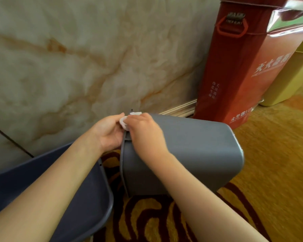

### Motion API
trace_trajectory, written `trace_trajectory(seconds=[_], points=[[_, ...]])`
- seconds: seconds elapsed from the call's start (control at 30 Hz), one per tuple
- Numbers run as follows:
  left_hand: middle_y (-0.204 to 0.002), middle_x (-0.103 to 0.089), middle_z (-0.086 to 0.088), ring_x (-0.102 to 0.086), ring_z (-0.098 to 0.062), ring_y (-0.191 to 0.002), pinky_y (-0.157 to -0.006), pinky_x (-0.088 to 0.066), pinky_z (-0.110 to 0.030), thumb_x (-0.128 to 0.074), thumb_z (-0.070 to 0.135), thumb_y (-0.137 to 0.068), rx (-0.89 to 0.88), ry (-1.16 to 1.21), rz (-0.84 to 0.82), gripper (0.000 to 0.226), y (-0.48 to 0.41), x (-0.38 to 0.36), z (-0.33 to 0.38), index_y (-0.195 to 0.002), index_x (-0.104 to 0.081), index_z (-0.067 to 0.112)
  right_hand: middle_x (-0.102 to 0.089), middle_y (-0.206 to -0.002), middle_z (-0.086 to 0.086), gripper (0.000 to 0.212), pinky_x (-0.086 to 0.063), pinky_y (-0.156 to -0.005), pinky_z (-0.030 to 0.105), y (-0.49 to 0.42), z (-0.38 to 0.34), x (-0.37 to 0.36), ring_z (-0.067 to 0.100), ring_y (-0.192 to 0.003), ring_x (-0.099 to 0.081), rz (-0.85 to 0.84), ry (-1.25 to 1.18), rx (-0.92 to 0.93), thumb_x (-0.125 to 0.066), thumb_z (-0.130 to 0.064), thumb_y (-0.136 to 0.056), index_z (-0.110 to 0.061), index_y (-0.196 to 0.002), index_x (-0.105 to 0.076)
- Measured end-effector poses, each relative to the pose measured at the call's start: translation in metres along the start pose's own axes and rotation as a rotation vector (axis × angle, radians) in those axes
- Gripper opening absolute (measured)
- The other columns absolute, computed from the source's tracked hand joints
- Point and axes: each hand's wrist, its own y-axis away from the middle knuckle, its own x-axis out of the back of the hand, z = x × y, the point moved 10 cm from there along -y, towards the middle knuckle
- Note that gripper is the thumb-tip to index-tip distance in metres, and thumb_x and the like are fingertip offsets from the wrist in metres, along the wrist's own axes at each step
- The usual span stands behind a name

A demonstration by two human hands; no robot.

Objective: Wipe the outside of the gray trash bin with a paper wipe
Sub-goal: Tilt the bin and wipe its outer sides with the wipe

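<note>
A patterned gold-and-maroon carpet (pixel 278 163) carries the tipped gray trash bin (pixel 191 154), a red box (pixel 234 75) and a yellow bin (pixel 290 81).

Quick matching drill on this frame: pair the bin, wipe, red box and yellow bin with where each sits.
1 gray bin
2 wipe
3 red box
4 yellow bin

A standing against the marble wall
B far right, behind the red box
C lying on its side on the carpet
D pinched between both hands at the bin's rim

Pairs: 1-C, 2-D, 3-A, 4-B
</note>
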Motion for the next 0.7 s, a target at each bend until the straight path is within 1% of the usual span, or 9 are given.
trace_trajectory(seconds=[0.1, 0.2, 0.27, 0.33, 0.4, 0.43, 0.47, 0.57, 0.7], points=[[-0.085, -0.071, -0.015, -0.071, -0.024, -0.071, -0.072, -0.050, -0.039, -0.028, 0.034, -0.097, 0.037, -0.047, -0.001, 0.047, -0.004, 0.003, -0.002, -0.106, -0.058, 0.000, -0.063, -0.103, 0.000, 0.020, -0.035, -0.060, 0.029, 0.000, 0.026, -0.012, 0.022, -0.101, -0.049, -0.021, 0.024, -0.102, -0.050, -0.007, -0.085, -0.018, -0.095, -0.064], [-0.071, -0.073, -0.018, -0.072, -0.026, -0.062, -0.053, -0.058, -0.036, -0.032, 0.039, -0.096, 0.081, -0.099, 0.033, 0.051, -0.009, 0.007, -0.005, -0.096, -0.059, -0.004, -0.060, -0.099, 0.004, 0.013, -0.032, -0.062, 0.027, 0.014, 0.077, 0.012, 0.024, -0.093, -0.053, 0.015, 0.050, -0.239, -0.050, -0.013, -0.086, -0.018, -0.083, -0.062], [-0.069, -0.073, -0.016, -0.072, -0.026, -0.061, -0.050, -0.058, -0.036, -0.033, 0.040, -0.096, 0.097, -0.124, 0.049, 0.050, -0.011, 0.009, -0.003, -0.095, -0.059, -0.002, -0.063, -0.088, 0.005, 0.010, -0.039, -0.060, 0.029, 0.032, 0.112, 0.048, 0.026, -0.086, -0.056, 0.095, 0.111, -0.306, -0.055, -0.008, -0.083, -0.011, -0.077, -0.062], [-0.077, -0.071, -0.014, -0.070, -0.026, -0.068, -0.061, -0.057, -0.035, -0.035, 0.041, -0.095, 0.098, -0.168, 0.067, 0.047, -0.013, 0.010, 0.001, -0.099, -0.059, 0.000, -0.068, -0.089, 0.013, 0.016, -0.050, -0.068, 0.036, 0.058, 0.154, 0.085, 0.032, -0.086, -0.060, 0.167, 0.155, -0.436, -0.058, 0.000, -0.080, -0.010, -0.078, -0.071], [-0.087, -0.067, -0.009, -0.064, -0.023, -0.077, -0.074, -0.052, -0.036, -0.037, 0.040, -0.094, 0.082, -0.218, 0.070, 0.042, -0.015, 0.006, 0.008, -0.104, -0.060, 0.007, -0.068, -0.099, 0.018, 0.022, -0.049, -0.081, 0.039, 0.088, 0.191, 0.112, 0.037, -0.092, -0.061, 0.212, 0.193, -0.605, -0.057, -0.002, -0.084, -0.013, -0.091, -0.074], [-0.087, -0.068, -0.008, -0.066, -0.022, -0.077, -0.076, -0.052, -0.036, -0.038, 0.038, -0.095, 0.070, -0.239, 0.067, 0.038, -0.016, 0.003, 0.011, -0.102, -0.061, 0.010, -0.068, -0.105, 0.017, 0.022, -0.049, -0.085, 0.041, 0.100, 0.205, 0.119, 0.037, -0.096, -0.061, 0.224, 0.193, -0.686, -0.056, -0.007, -0.088, -0.016, -0.099, -0.073], [-0.083, -0.071, -0.007, -0.069, -0.020, -0.073, -0.073, -0.054, -0.035, -0.038, 0.035, -0.096, 0.062, -0.258, 0.074, 0.035, -0.018, 0.002, 0.013, -0.098, -0.062, 0.010, -0.068, -0.109, 0.016, 0.022, -0.049, -0.087, 0.042, 0.110, 0.217, 0.122, 0.036, -0.098, -0.062, 0.231, 0.178, -0.748, -0.055, -0.011, -0.090, -0.017, -0.104, -0.072], [-0.059, -0.073, -0.005, -0.070, -0.016, -0.053, -0.046, -0.056, -0.027, -0.037, 0.022, -0.097, 0.056, -0.288, 0.143, 0.030, -0.023, 0.001, 0.018, -0.082, -0.059, 0.008, -0.070, -0.109, 0.012, 0.020, -0.047, -0.088, 0.037, 0.127, 0.237, 0.126, 0.030, -0.101, -0.062, 0.289, 0.065, -0.845, -0.056, -0.013, -0.091, -0.011, -0.105, -0.071], [-0.047, -0.068, -0.003, -0.067, -0.013, -0.044, -0.036, -0.051, -0.024, -0.038, 0.016, -0.097, 0.012, -0.263, 0.206, 0.027, -0.028, 0.005, 0.020, -0.077, -0.054, 0.009, -0.070, -0.107, 0.010, 0.020, -0.045, -0.081, 0.029, 0.158, 0.254, 0.132, 0.017, -0.091, -0.059, 0.410, -0.161, -0.985, -0.058, -0.014, -0.090, -0.008, -0.105, -0.070]])
